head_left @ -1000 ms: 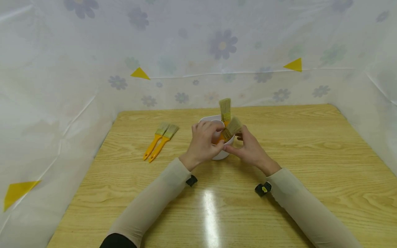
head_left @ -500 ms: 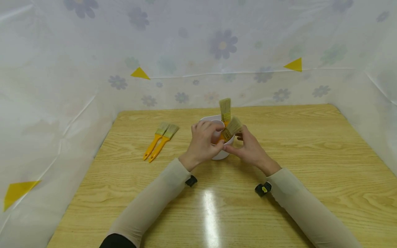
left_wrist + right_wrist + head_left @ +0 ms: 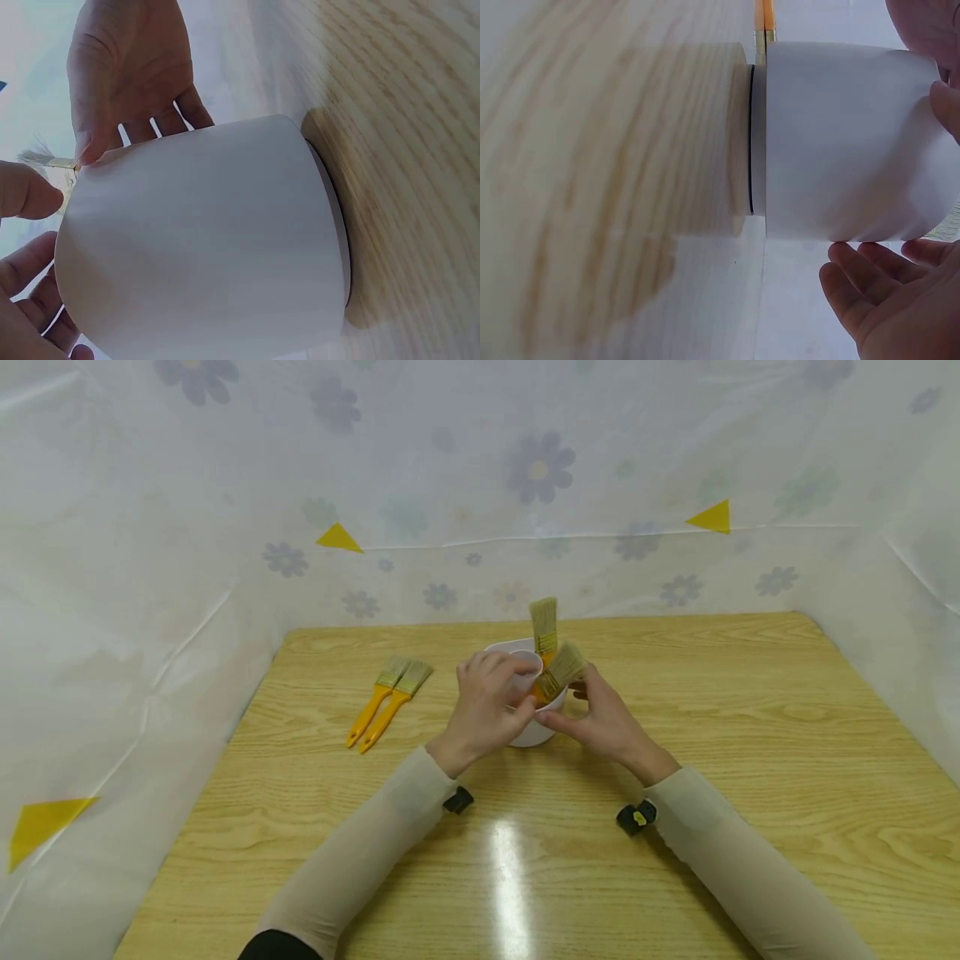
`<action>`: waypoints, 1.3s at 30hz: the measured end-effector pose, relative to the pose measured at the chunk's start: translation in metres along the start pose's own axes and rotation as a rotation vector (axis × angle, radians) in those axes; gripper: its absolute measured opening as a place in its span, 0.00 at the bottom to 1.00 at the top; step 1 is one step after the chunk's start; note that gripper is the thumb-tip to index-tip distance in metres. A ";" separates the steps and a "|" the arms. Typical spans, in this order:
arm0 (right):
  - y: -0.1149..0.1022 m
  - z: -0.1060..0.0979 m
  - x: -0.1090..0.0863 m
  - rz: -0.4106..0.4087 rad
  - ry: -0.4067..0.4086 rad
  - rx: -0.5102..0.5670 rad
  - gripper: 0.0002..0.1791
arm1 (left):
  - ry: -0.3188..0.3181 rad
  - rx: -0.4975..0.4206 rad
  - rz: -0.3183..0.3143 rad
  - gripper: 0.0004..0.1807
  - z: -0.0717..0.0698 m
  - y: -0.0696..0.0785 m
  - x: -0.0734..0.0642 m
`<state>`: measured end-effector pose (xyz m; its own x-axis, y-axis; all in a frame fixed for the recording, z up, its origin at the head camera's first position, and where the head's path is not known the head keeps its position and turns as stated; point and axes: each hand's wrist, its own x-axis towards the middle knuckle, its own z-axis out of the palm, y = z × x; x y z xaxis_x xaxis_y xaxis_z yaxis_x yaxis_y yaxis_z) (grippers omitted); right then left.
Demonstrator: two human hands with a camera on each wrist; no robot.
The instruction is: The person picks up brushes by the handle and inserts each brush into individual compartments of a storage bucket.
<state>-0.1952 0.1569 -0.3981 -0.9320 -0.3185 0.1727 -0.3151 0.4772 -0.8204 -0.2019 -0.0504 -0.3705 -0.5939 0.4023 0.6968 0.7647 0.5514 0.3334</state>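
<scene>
In the head view, a white rounded brush holder (image 3: pixel 534 734) stands on the wooden table. One paintbrush (image 3: pixel 543 620) rises nearly upright from it, bristles up, and a second paintbrush (image 3: pixel 566 667) leans right, its orange handle partly hidden. My right hand (image 3: pixel 609 725) grips the holder's right side, thumb at the front rim and fingers round the far side. Close at the left of the rim is my left hand (image 3: pixel 483 710), fingers loosely bent over the opening. The left wrist view shows a gap between the left thumb (image 3: pixel 34 196) and the holder's wall.
Two orange-handled paintbrushes lie side by side left of the holder, the left brush (image 3: pixel 369 717) against the right brush (image 3: pixel 397 700). The table (image 3: pixel 720 693) meets a flowered plastic sheet (image 3: pixel 480 468) at its back edge.
My left hand has shifted slightly left and toward me in the last half second, its thumb drawing back a little. The right hand, holder and brushes look almost unmoved.
</scene>
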 end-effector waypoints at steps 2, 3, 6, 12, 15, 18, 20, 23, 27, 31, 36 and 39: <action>0.000 0.000 0.000 0.004 -0.002 0.009 0.45 | 0.007 0.000 0.002 0.18 -0.001 0.000 0.000; -0.001 0.000 0.000 0.005 -0.002 0.012 0.45 | 0.010 0.000 0.002 0.18 -0.002 0.000 -0.001; -0.001 -0.001 0.000 0.007 -0.003 0.018 0.44 | 0.017 -0.006 -0.014 0.17 -0.003 -0.001 -0.002; -0.001 -0.001 0.001 -0.003 0.000 0.020 0.43 | 0.036 -0.024 -0.037 0.14 -0.009 -0.002 -0.004; -0.001 0.000 0.001 -0.009 0.004 0.023 0.43 | 0.043 -0.021 -0.033 0.14 -0.013 -0.004 -0.006; 0.000 0.000 0.001 -0.014 0.010 0.024 0.44 | 0.046 -0.022 -0.036 0.14 -0.017 -0.006 -0.008; 0.000 0.000 0.000 -0.014 0.017 0.022 0.44 | 0.047 -0.025 -0.039 0.14 -0.020 -0.008 -0.010; 0.000 -0.001 -0.001 -0.012 0.030 0.012 0.44 | 0.047 -0.039 -0.047 0.16 -0.024 -0.012 -0.013; -0.002 -0.002 -0.003 -0.007 0.045 -0.005 0.45 | 0.052 -0.040 -0.053 0.16 -0.028 -0.015 -0.017; -0.002 -0.002 -0.004 0.005 0.054 -0.012 0.46 | 0.068 -0.033 -0.064 0.14 -0.030 -0.018 -0.021; -0.002 -0.003 -0.004 0.011 0.068 -0.001 0.46 | 0.088 -0.047 -0.078 0.13 -0.033 -0.019 -0.024; -0.001 -0.003 -0.005 0.012 0.080 0.001 0.45 | 0.091 -0.060 -0.092 0.13 -0.035 -0.019 -0.026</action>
<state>-0.1912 0.1602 -0.3967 -0.9469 -0.2467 0.2060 -0.3040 0.4794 -0.8233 -0.1927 -0.0971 -0.3726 -0.6391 0.2827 0.7153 0.7232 0.5374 0.4338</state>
